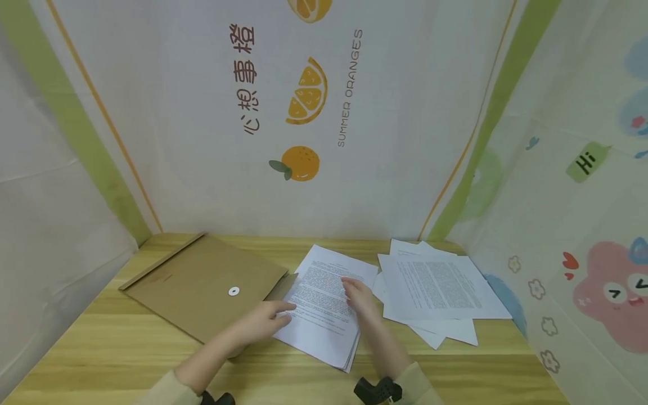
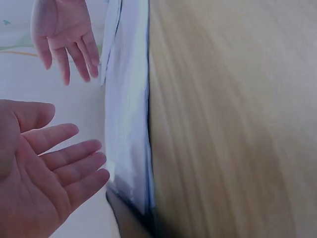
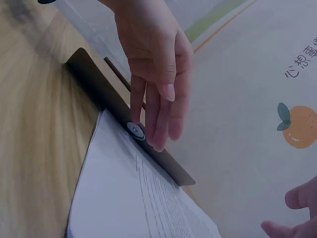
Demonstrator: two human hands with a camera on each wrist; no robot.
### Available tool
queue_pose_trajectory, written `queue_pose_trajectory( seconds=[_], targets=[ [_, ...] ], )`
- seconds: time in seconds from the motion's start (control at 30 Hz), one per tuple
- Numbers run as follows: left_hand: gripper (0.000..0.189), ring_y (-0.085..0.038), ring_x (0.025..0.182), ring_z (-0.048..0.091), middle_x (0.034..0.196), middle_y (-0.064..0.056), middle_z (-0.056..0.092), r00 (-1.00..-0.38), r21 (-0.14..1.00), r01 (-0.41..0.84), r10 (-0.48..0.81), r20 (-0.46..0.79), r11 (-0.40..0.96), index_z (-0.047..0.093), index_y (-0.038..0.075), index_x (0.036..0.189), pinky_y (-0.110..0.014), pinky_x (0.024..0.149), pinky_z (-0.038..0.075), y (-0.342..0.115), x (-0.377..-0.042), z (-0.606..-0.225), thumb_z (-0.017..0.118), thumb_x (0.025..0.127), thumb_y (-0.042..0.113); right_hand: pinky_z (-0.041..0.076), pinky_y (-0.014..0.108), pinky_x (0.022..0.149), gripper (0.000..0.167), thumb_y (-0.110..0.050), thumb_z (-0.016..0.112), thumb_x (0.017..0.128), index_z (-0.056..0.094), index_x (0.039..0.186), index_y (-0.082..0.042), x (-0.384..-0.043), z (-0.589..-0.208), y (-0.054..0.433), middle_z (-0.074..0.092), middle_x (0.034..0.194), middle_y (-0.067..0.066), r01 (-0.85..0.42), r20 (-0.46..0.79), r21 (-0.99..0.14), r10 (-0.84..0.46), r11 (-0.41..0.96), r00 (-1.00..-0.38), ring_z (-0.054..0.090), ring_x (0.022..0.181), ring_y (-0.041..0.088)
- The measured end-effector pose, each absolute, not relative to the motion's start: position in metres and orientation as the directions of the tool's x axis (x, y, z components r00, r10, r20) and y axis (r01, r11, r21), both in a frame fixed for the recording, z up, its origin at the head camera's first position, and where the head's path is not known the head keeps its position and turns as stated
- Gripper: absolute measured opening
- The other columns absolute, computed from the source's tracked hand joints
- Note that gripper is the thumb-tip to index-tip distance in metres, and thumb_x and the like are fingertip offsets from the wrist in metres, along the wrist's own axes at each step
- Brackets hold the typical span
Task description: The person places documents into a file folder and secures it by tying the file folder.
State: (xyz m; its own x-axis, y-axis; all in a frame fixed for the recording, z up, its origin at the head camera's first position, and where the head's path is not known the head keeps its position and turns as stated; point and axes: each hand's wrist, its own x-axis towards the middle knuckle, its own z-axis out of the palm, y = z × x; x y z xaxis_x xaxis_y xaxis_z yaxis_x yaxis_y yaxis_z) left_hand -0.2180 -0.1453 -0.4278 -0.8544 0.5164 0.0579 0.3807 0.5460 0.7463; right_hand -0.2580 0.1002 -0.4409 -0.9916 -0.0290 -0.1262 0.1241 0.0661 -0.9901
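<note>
A stack of printed papers (image 1: 319, 315) lies on the table between my hands, its sheets slightly uneven at the near corner. My left hand (image 1: 263, 322) hovers by the stack's left edge, fingers extended and holding nothing. Over the right part of the stack is my right hand (image 1: 360, 295), fingers loosely bent and holding nothing. In the left wrist view, the left hand (image 2: 44, 173) shows its palm with spread fingers. A brown document envelope (image 1: 202, 275) lies left of the stack. Its raised flap (image 3: 91, 79) bears a white round button (image 3: 135, 130) and stands beside the papers.
More printed sheets (image 1: 435, 287) lie loosely fanned at the right of the wooden table (image 1: 283, 388). A white printed curtain (image 1: 202, 185) closes off the back, and another with cartoon prints (image 1: 567, 202) hangs along the right side.
</note>
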Motion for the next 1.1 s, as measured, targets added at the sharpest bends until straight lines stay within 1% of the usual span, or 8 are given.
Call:
queue_pose_trajectory(
  seconds=[0.13, 0.2, 0.43, 0.57, 0.67, 0.8, 0.97, 1.1],
  targets=[
    [0.036, -0.049, 0.125, 0.041, 0.127, -0.032, 0.052, -0.85, 0.723, 0.386, 0.525, 0.036, 0.574, 0.054, -0.016, 0.123, -0.06, 0.102, 0.031, -0.138, -0.217, -0.432, 0.055, 0.094, 0.007, 0.02, 0.055, 0.11, 0.051, -0.025, 0.043, 0.101, 0.038, 0.14, 0.006, -0.254, -0.441, 0.111, 0.033, 0.145, 0.027, 0.162, -0.161, -0.982, 0.017, 0.098, -0.987, 0.025, 0.136, 0.044],
    [0.039, -0.053, 0.125, 0.037, 0.129, -0.038, 0.047, -0.848, 0.715, 0.389, 0.528, 0.032, 0.581, 0.052, -0.019, 0.122, -0.061, 0.103, 0.028, -0.134, -0.216, -0.434, 0.056, 0.093, 0.007, 0.017, 0.055, 0.11, 0.052, -0.025, 0.043, 0.101, 0.035, 0.141, 0.006, -0.252, -0.442, 0.115, 0.03, 0.147, 0.028, 0.175, -0.173, -0.979, 0.032, 0.108, -0.984, 0.022, 0.137, 0.044],
    [0.059, -0.054, 0.134, 0.018, 0.141, -0.045, 0.02, -0.874, 0.655, 0.32, 0.48, -0.074, 0.685, 0.038, -0.021, 0.133, -0.06, 0.108, 0.018, -0.119, -0.211, -0.444, 0.057, 0.094, 0.019, 0.017, 0.054, 0.111, 0.053, -0.02, 0.043, 0.1, 0.031, 0.142, 0.011, -0.25, -0.45, 0.123, 0.027, 0.146, 0.031, 0.18, -0.177, -0.98, 0.05, 0.079, -0.983, 0.019, 0.137, 0.046],
    [0.066, -0.058, 0.133, 0.01, 0.142, -0.047, 0.009, -0.918, 0.642, 0.254, 0.39, -0.076, 0.723, 0.031, -0.022, 0.136, -0.064, 0.107, 0.014, -0.113, -0.209, -0.449, 0.058, 0.093, 0.02, 0.016, 0.055, 0.111, 0.054, -0.019, 0.042, 0.1, 0.028, 0.143, 0.01, -0.25, -0.452, 0.127, 0.026, 0.146, 0.032, 0.188, -0.182, -0.979, 0.079, 0.078, -0.98, 0.019, 0.137, 0.046],
    [0.069, -0.06, 0.132, 0.004, 0.143, -0.047, 0.004, -0.947, 0.631, 0.198, 0.312, -0.074, 0.75, 0.027, -0.021, 0.138, -0.069, 0.104, 0.01, -0.111, -0.209, -0.449, 0.058, 0.093, 0.021, 0.015, 0.055, 0.111, 0.055, -0.018, 0.042, 0.1, 0.026, 0.144, 0.009, -0.248, -0.453, 0.13, 0.025, 0.146, 0.032, 0.2, -0.194, -0.977, 0.083, 0.069, -0.977, 0.019, 0.137, 0.046],
    [0.072, -0.061, 0.132, 0.002, 0.143, -0.047, 0.004, -0.969, 0.618, 0.143, 0.237, -0.073, 0.773, 0.024, -0.019, 0.14, -0.074, 0.1, 0.008, -0.109, -0.213, -0.451, 0.058, 0.093, 0.023, 0.016, 0.055, 0.111, 0.055, -0.016, 0.042, 0.099, 0.025, 0.144, 0.01, -0.244, -0.454, 0.132, 0.024, 0.146, 0.033, 0.192, -0.187, -0.98, 0.077, 0.058, -0.979, 0.019, 0.137, 0.047],
    [0.072, -0.061, 0.132, 0.008, 0.142, -0.047, 0.013, -0.984, 0.661, 0.113, 0.177, -0.031, 0.742, 0.022, -0.022, 0.139, -0.072, 0.102, 0.011, -0.109, -0.221, -0.454, 0.059, 0.093, 0.02, 0.02, 0.054, 0.11, 0.053, -0.013, 0.04, 0.1, 0.023, 0.143, 0.012, -0.24, -0.457, 0.133, 0.024, 0.145, 0.035, 0.179, -0.176, -0.983, 0.059, 0.042, -0.983, 0.022, 0.135, 0.047],
    [0.067, -0.057, 0.127, 0.029, 0.135, -0.045, 0.031, -0.988, 0.743, 0.119, 0.151, 0.025, 0.659, 0.023, -0.024, 0.136, -0.064, 0.102, 0.028, -0.11, -0.227, -0.45, 0.058, 0.091, 0.01, 0.024, 0.053, 0.109, 0.052, -0.011, 0.038, 0.1, 0.021, 0.143, 0.013, -0.241, -0.458, 0.132, 0.026, 0.144, 0.035, 0.176, -0.175, -0.984, 0.048, 0.013, -0.983, 0.025, 0.134, 0.047]
  ],
)
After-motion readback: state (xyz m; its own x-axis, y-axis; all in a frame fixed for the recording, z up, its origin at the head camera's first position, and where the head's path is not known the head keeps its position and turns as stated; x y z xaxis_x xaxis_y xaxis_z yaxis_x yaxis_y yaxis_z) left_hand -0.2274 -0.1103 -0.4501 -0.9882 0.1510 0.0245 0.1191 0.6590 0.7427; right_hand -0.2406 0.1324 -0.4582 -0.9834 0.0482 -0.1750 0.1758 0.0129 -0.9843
